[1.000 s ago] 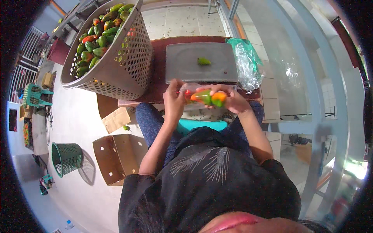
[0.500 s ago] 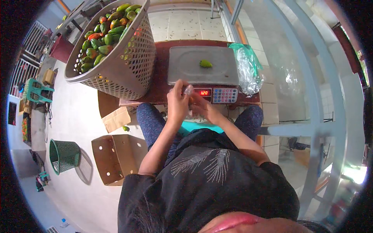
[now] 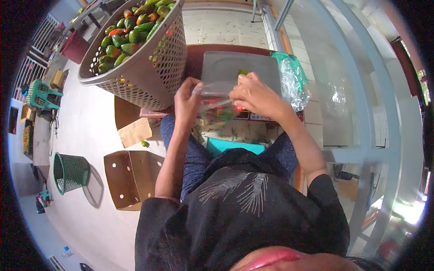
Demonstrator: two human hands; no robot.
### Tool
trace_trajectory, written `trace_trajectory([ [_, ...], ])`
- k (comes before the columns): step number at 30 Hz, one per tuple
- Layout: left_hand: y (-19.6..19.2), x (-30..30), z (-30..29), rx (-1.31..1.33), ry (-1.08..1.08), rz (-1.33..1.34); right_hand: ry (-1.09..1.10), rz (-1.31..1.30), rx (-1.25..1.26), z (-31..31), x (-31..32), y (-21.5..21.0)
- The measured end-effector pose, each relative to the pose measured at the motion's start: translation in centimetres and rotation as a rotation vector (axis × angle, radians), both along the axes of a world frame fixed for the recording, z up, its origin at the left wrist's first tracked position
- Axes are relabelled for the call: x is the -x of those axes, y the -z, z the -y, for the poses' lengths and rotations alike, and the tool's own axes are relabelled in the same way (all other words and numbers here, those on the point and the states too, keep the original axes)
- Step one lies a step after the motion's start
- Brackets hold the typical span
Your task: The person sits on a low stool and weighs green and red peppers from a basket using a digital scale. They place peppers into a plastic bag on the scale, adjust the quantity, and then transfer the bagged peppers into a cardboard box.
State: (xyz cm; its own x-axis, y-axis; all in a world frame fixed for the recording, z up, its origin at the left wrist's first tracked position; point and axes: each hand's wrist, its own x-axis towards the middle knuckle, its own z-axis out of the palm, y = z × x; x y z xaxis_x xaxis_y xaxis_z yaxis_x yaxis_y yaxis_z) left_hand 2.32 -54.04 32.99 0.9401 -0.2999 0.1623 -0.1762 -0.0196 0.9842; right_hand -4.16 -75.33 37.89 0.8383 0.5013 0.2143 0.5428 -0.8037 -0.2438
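Observation:
A clear plastic bag (image 3: 217,113) with red and green peppers in it hangs between my two hands, in front of the scale. My left hand (image 3: 187,97) pinches one side of its top edge. Fingers bent and closed, my right hand (image 3: 257,95) grips the other side, over the scale's near edge. The grey scale platform (image 3: 221,65) lies just beyond the bag, and the bag and right hand hide most of its display and keypad. One green pepper (image 3: 243,71) rests on the platform, partly covered by my right hand.
A tall beige perforated basket (image 3: 158,63) full of peppers stands left of the scale. Crumpled green and clear plastic bags (image 3: 291,79) lie at its right. Cardboard boxes (image 3: 124,180), a green basket (image 3: 72,174) and a loose pepper (image 3: 145,143) are on the floor at left.
My hands were close together at the bunched bag; now they have moved apart, the right one forward over the scale. The bag is spread between them.

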Motion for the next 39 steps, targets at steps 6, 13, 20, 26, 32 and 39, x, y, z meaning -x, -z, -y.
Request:
trace_trajectory([
  [6, -1.8, 0.1, -0.3, 0.112, 0.061, -0.15, -0.241, -0.11, -0.24, -1.8, -1.4, -3.9],
  [13, -1.3, 1.2, 0.4, 0.29, 0.166, -0.203, 0.178, -0.006, -0.558, 3.7, -6.7, 2.3],
  [20, -1.9, 1.6, -1.0, 0.285, 0.168, -0.259, 0.425, 0.134, 0.212, 6.2, -8.0, 17.3],
  [26, -2.0, 1.3, -0.7, 0.218, 0.136, -0.18, 0.483, 0.018, -0.244, 6.1, -8.6, 16.8],
  [32, -1.2, 1.8, 1.6, 0.097, 0.128, -0.09, 0.338, 0.258, -1.012, -2.1, 1.0, 4.1],
  [39, -2.0, 2.5, 3.9, 0.024, 0.078, -0.046, 0.144, 0.443, -1.329, -4.6, 10.1, -3.3],
])
